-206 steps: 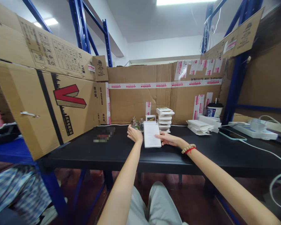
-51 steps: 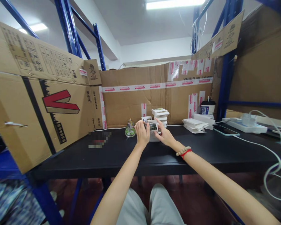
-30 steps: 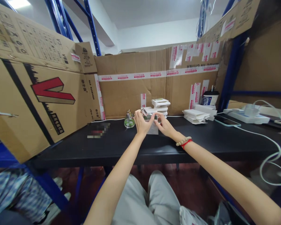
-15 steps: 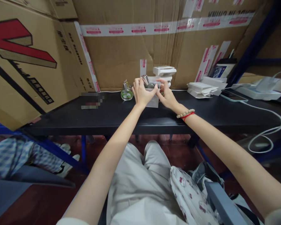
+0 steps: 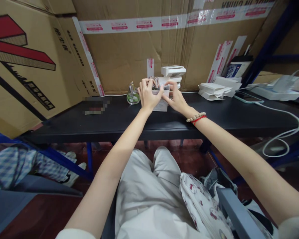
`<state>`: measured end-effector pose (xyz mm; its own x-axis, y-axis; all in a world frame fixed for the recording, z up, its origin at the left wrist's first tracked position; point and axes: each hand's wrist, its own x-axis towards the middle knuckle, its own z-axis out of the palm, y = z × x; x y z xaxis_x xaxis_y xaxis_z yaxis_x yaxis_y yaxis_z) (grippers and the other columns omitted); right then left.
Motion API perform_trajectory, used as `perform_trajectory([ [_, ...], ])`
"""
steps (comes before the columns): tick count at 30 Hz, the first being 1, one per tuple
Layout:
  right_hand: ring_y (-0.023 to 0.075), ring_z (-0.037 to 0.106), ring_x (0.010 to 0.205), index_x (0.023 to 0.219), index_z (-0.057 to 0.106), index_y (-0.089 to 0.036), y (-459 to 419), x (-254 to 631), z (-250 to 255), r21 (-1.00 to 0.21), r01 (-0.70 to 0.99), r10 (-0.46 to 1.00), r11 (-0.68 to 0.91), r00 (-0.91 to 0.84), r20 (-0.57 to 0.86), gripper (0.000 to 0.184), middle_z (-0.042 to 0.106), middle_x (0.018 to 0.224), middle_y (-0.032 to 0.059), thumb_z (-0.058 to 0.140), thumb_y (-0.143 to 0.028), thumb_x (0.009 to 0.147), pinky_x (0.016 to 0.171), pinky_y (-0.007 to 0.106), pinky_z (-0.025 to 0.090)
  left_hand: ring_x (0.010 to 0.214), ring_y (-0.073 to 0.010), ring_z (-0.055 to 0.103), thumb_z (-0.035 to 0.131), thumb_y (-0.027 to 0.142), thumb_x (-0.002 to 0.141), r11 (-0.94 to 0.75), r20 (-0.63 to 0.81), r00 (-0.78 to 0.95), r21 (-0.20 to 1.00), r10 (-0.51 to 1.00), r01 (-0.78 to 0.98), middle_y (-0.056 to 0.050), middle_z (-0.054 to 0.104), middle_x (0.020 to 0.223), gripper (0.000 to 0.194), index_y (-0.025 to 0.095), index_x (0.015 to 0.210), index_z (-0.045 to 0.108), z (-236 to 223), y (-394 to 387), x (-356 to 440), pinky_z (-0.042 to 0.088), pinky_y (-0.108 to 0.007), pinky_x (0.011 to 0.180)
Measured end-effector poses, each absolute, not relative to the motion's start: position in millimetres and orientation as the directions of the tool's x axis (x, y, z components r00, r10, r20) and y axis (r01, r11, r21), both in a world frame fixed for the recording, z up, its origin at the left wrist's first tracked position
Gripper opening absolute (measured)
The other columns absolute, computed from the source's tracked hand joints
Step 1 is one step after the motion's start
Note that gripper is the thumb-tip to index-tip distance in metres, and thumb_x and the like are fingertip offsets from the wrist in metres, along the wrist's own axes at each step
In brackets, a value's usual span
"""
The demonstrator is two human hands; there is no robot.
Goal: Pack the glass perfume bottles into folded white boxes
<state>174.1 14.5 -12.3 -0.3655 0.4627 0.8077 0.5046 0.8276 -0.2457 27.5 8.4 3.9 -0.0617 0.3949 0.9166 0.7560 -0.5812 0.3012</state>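
Note:
A small pale, translucent-looking box (image 5: 160, 106) stands on the black table between my hands. My left hand (image 5: 149, 94) curls around a perfume bottle with a silver cap (image 5: 156, 81) at the box's top. Most of that bottle's body is hidden by my fingers and the box. With thumb and fingers, my right hand (image 5: 175, 99) grips the box's right side. Left of my left hand stands another perfume bottle (image 5: 133, 97), with green liquid and a silver cap; a second silver cap shows close beside it.
Behind my hands is a stack of white boxes (image 5: 173, 71). Flattened white cartons (image 5: 213, 90), a phone (image 5: 249, 97), a power strip (image 5: 274, 93) and a lidded cup (image 5: 239, 66) sit to the right. Large cardboard (image 5: 129, 49) walls the back. Another person's checkered trouser leg (image 5: 12, 166) shows lower left.
The silver-capped bottle has gone from tilted to more upright, and sits lower at the box's top. Both hands stay around the box. The view has shifted slightly.

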Motion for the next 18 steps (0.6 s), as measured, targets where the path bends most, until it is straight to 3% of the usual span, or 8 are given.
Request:
perform_trajectory([
  [12,0.0151,0.06,0.08,0.117,0.045,-0.024,5.2,173.9,-7.1,-0.114,0.66,0.381,0.743,-0.277,0.882,0.04,0.046,0.124,0.0072,0.042,-0.051,0.087,0.069,0.03,0.051,0.113,-0.026,0.044,0.044,0.054,0.082,-0.599,0.915,-0.022,0.282,0.403,0.75,-0.011,0.048,0.108,0.038,0.018,0.091,0.052,2.2,6.9,28.9,0.034,-0.041,0.095],
  [18,0.0138,0.061,0.07,0.107,0.049,-0.02,2.9,172.9,-2.5,-0.111,0.725,0.37,0.68,-0.209,0.905,0.043,0.051,0.118,0.0088,0.042,-0.056,0.085,0.063,0.028,0.049,0.114,-0.0261,0.045,0.044,0.053,0.083,-0.65,0.912,-0.054,0.331,0.407,0.685,-0.011,0.049,0.11,0.036,0.019,0.09,0.051,0.4,8.9,28.6,0.037,-0.038,0.093],
])
